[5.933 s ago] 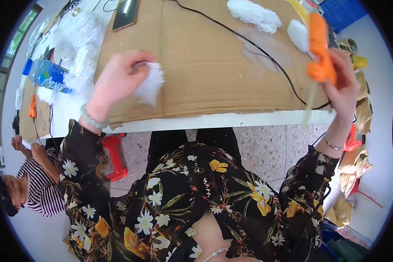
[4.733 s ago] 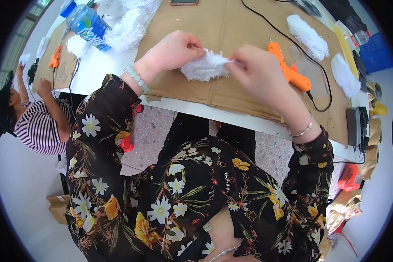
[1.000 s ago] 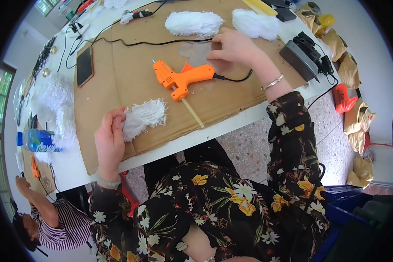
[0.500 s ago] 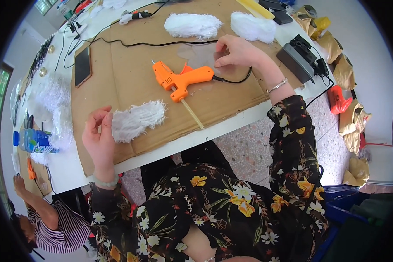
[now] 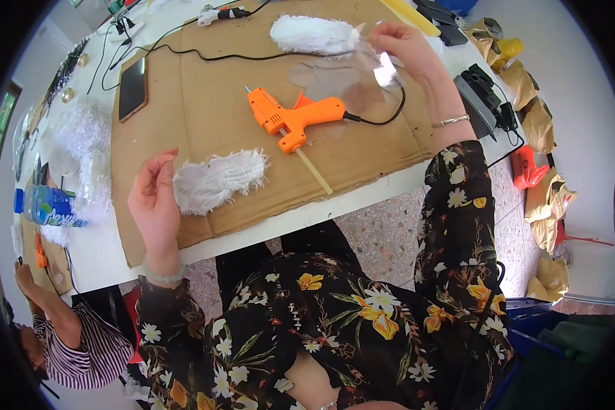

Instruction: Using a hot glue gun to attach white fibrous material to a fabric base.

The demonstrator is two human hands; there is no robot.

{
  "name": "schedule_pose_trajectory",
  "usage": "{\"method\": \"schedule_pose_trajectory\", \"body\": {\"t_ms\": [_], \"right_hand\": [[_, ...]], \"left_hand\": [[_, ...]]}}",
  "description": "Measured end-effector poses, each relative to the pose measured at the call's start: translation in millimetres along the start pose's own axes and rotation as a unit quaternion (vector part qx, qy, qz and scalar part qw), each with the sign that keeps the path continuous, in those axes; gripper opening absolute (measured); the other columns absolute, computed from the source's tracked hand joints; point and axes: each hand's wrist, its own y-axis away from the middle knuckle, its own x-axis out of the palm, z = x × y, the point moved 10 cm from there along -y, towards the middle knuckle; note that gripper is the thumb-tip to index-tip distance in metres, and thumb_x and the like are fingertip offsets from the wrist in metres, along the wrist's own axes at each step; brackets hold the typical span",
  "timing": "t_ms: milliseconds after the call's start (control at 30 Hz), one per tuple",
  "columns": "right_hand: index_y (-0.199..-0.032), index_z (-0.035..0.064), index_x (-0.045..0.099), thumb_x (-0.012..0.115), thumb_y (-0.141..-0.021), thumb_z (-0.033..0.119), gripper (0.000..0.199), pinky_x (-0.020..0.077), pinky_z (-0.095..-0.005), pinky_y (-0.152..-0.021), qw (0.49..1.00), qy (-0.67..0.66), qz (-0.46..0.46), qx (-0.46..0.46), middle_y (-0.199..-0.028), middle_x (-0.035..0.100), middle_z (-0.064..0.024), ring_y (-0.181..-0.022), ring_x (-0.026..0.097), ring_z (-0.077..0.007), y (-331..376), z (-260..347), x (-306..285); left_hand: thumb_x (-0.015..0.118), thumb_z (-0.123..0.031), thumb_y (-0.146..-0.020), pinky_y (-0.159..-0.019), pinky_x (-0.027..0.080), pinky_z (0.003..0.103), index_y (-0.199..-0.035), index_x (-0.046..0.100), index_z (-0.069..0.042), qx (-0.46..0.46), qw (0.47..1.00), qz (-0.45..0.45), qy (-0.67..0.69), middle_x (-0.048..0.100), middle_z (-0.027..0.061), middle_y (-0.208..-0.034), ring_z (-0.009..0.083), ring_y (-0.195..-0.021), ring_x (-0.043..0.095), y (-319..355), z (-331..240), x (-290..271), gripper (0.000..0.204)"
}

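Observation:
My left hand pinches the left end of a white fringed, fluffy strip that lies on the brown cardboard. At the far right my right hand holds up a thin clear plastic piece that catches the light. Below it, more clear film lies flat on the cardboard. Between my hands rests an orange glue gun, with a glue stick poking out of its back and its tip pointing away to the left. Another white fluffy strip lies at the far side.
A phone lies at the cardboard's left. Black cable crosses the far part. White tinsel and a blue-capped bottle stand left. Dark adapters sit at the right edge. A co-worker in stripes is at lower left.
My right hand has lifted a clear plastic piece off the cardboard and moved away and right, covering the second far strip. My left hand stays at the near strip. The view has shifted slightly.

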Motion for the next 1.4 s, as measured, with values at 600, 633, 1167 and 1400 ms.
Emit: {"method": "schedule_pose_trajectory", "body": {"t_ms": [600,633,1167,1400], "right_hand": [[-0.087,0.0007,0.064,0.072,-0.084,0.013,0.015,0.0485,-0.0233,-0.064,0.966,-0.143,0.210,-0.058,-0.077,0.062,-0.0030,-0.068,0.058,-0.0104,39,159,167],[-0.087,0.0007,0.064,0.072,-0.084,0.013,0.015,0.0485,-0.0233,-0.064,0.964,-0.147,0.215,-0.057,-0.077,0.062,-0.0030,-0.068,0.058,-0.0104,41,165,175],[-0.117,0.0009,0.058,0.062,-0.088,0.007,0.030,0.0466,-0.0184,-0.066,0.950,-0.058,0.307,0.006,-0.083,0.061,-0.0005,-0.074,0.058,-0.0064,88,114,220],[-0.106,0.0003,0.061,0.065,-0.086,0.005,0.022,0.0453,-0.0209,-0.070,0.967,0.011,0.248,-0.057,-0.091,0.061,-0.0025,-0.080,0.057,-0.0076,93,110,210]], "left_hand": [[0.056,-0.007,-0.094,-0.078,0.045,0.021,-0.139,0.044,-0.004,0.074,0.989,0.069,0.105,0.065,0.0108,-0.109,0.0096,-0.090,0.058,-31,-102,44,0.047],[0.056,-0.007,-0.094,-0.078,0.045,0.021,-0.139,0.044,-0.004,0.070,0.990,0.066,0.100,0.065,0.0108,-0.109,0.0096,-0.090,0.058,-32,-108,42,0.047],[0.058,-0.002,-0.092,-0.065,0.050,0.022,-0.134,0.048,-0.002,-0.152,0.972,-0.026,0.176,0.069,0.0098,-0.086,0.0094,-0.070,0.062,12,-6,-3,0.044],[0.059,-0.002,-0.091,-0.064,0.050,0.022,-0.126,0.055,0.000,-0.190,0.965,-0.033,0.178,0.070,0.0095,-0.085,0.0091,-0.068,0.062,23,5,3,0.036]]}}
